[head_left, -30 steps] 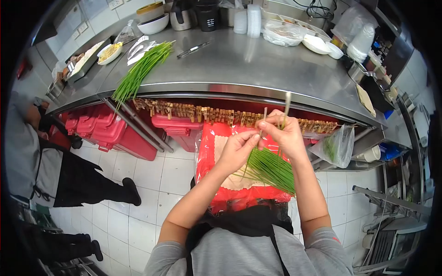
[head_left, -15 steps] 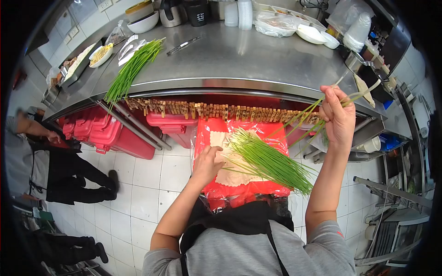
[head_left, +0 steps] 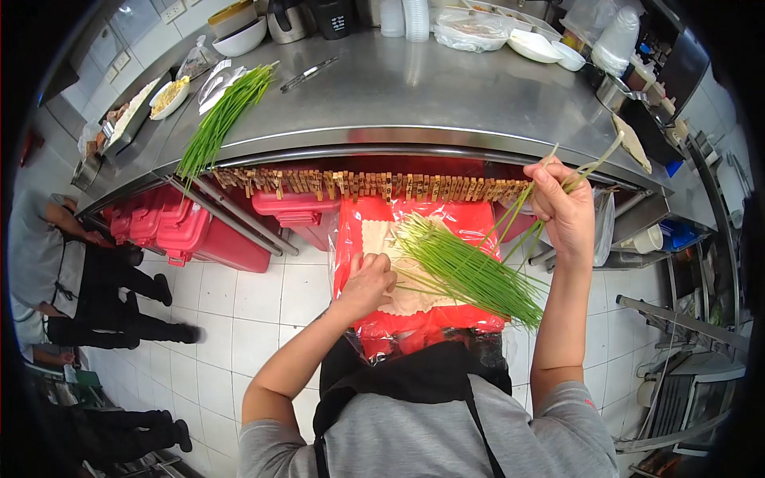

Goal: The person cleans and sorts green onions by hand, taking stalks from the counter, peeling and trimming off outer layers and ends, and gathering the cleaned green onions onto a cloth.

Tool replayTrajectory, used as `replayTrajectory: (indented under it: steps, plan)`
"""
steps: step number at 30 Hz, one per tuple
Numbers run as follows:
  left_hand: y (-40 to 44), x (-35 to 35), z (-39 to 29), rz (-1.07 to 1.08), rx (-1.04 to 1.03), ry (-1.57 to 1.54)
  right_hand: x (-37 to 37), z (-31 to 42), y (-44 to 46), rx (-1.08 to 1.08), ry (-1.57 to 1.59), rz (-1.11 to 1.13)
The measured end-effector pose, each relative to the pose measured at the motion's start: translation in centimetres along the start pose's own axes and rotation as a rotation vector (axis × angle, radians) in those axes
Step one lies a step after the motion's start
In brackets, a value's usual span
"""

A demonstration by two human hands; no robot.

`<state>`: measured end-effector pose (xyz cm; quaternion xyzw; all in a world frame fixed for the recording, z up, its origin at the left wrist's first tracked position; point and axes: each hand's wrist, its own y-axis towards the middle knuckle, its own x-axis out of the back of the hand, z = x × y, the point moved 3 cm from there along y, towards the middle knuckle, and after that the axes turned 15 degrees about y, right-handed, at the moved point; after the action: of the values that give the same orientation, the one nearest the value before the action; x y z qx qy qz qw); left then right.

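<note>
A bunch of green chives lies slantwise on a sheet of brown paper, pale ends to the upper left, over a red plastic-wrapped surface at my lap. My right hand is raised to the right, closed round a few long chive stalks that hang toward the bunch. My left hand rests low over the paper at the left, its fingers curled together near the pale ends of some stalks. What sits between those fingertips is hidden.
A steel counter stands ahead, wooden clothespins lined along its underside. On it lie more chives and a pen. Red bins stand underneath. Two people are at the left. A metal rack is at the right.
My right hand has come a little left and lower with its stalks. My left hand's fingers, spread before, have drawn together. The person at the left has shifted.
</note>
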<state>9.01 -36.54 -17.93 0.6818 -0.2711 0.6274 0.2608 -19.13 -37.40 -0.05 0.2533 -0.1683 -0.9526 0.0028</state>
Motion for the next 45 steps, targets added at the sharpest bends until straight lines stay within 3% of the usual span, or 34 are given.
replayTrajectory:
  steps: [2, 5, 11, 17, 23, 29, 32, 35, 38, 45]
  plan:
    - [0.1, 0.3, -0.1, 0.140, -0.107, 0.112, -0.1, -0.3, 0.0, -0.020, 0.017, 0.007]
    - [1.7, -1.1, -0.4, 0.122, -0.193, 0.197, -0.3, -0.8, 0.1, -0.036, 0.040, 0.020]
    - [6.5, -5.3, -2.6, 0.816, -0.463, 0.509, -0.9, -0.9, -0.3, -0.053, 0.069, 0.046]
    - [7.5, -5.1, -3.8, 0.799, -0.503, 0.545, 0.1, -0.3, -0.9, -0.045, 0.083, 0.049]
    - [7.5, -6.2, -2.0, 0.799, -0.357, 0.385, 0.3, -0.6, -0.7, -0.049, 0.086, 0.048]
    - [7.3, -0.2, 1.7, 0.673, -0.244, 0.003, -0.2, -1.0, -0.5, -0.069, 0.078, 0.048]
    - [8.1, 3.2, 2.1, 0.302, -0.230, -0.217, -0.9, -1.6, -0.3, -0.085, 0.027, 0.052]
    - [8.5, 6.6, -1.1, 0.014, -0.190, -1.257, -2.5, -3.6, -0.3, -0.097, -0.143, 0.090]
    - [8.2, 8.6, -3.8, 0.091, -0.247, -1.738, -3.4, -6.2, -0.2, -0.056, -0.261, 0.136]
    - [6.5, 4.6, -2.6, 0.007, -0.009, -1.822, -2.1, -5.1, 0.3, -0.033, -0.144, -0.073]
